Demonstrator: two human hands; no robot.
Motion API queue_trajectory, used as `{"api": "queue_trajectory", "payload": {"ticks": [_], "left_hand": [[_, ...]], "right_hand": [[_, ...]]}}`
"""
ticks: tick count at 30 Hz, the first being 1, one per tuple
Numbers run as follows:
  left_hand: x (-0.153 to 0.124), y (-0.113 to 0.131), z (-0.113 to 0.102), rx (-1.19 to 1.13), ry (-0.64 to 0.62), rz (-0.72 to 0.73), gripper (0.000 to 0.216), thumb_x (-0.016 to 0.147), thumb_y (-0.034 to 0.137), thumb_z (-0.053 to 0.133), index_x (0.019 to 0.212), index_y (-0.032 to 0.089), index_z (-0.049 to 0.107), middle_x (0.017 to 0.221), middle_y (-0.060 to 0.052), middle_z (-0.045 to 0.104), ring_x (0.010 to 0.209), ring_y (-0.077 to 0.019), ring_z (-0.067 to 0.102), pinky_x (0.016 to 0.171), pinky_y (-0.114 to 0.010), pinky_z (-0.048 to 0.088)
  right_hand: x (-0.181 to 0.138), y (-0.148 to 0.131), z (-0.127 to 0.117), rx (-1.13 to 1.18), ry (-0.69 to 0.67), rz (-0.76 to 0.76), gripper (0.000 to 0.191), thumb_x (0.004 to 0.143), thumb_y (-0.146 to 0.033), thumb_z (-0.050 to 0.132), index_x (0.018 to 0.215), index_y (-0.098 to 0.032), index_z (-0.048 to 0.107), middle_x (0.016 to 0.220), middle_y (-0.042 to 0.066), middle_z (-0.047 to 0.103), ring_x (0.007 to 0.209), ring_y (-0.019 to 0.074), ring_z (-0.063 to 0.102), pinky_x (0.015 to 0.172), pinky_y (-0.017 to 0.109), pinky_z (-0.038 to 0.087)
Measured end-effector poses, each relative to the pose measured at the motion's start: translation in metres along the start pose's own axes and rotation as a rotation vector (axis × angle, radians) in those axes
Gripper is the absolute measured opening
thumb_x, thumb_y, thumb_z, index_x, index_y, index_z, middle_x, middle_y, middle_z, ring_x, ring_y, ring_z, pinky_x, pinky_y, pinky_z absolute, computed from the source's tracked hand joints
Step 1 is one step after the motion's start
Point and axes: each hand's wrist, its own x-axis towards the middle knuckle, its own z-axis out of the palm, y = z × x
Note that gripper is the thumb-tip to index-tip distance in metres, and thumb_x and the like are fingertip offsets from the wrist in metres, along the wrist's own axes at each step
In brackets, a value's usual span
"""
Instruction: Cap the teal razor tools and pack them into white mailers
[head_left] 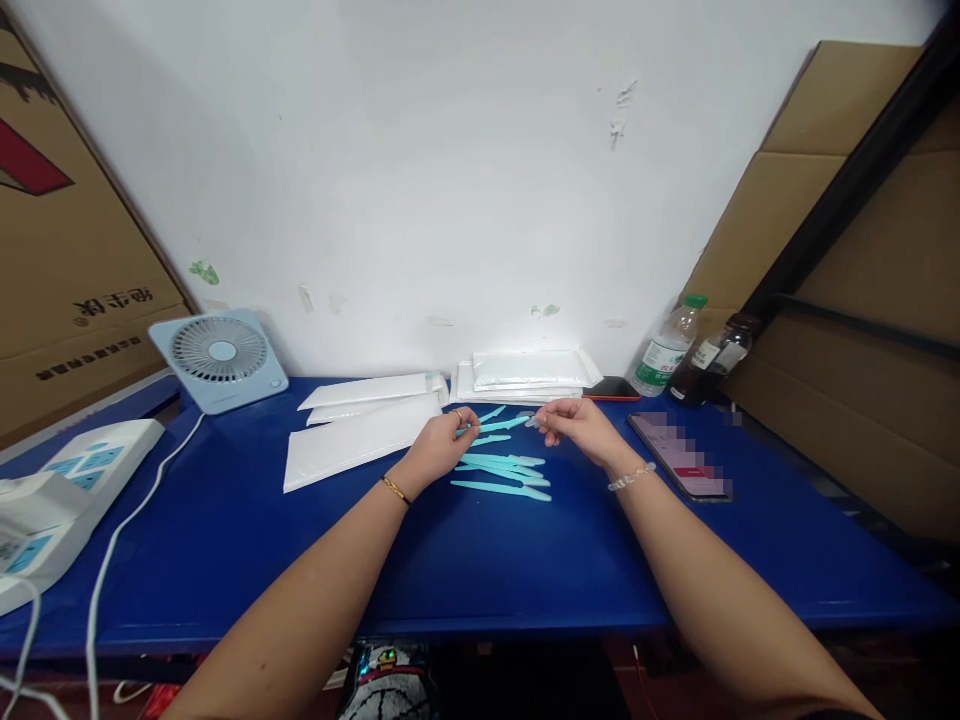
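Left hand (439, 447): held just above the bench (480, 570), left of the pile; a ring on one finger, a gold bangle (394, 489) at the wrist.
Left grip: fingers closed in a pinch on the left end of the turquoise stick (504, 424).
Right hand (576, 427): held across from the left hand, at about the same height; a bead bracelet (631, 476) at the wrist.
Right grip: fingertips closed on the pale, see-through right end of the same stick; too small to tell whether that end is a separate cap.
Turquoise stick: spans the gap between both hands, near level, clear of the bench top.
Loose sticks (501, 488): several of the same colour lie flat on the bench, just below and behind the held one, between the two hands.
White mailers (352, 440): flat, left of the left hand; a second stack (529, 370) lies against the wall behind the hands.
Phone (679, 455): lies face up, right of the right wrist.
Bottles: water bottle (664, 350) and dark bottle (712, 360), far right by the wall.
Fan (219, 355): far left, leaning back.
Power strip (75, 480): at the left edge.
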Motion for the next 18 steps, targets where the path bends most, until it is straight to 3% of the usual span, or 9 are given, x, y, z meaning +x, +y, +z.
{"api": "queue_trajectory", "payload": {"ticks": [18], "left_hand": [[0.0013,-0.0061,0.0001,0.046,-0.015,0.029,0.025,0.086,0.04,0.042,0.087,0.02,0.058,0.069,0.003,0.054,0.06,-0.0114,0.045,0.056,-0.023,0.033]], "right_hand": [[-0.0005,-0.0025,-0.0007,0.012,0.005,-0.031,0.033,0.066,-0.044,0.074,0.075,-0.014,0.066,0.063,0.002,0.063,0.047,0.0098,0.056,0.049,0.024,0.047]]}}
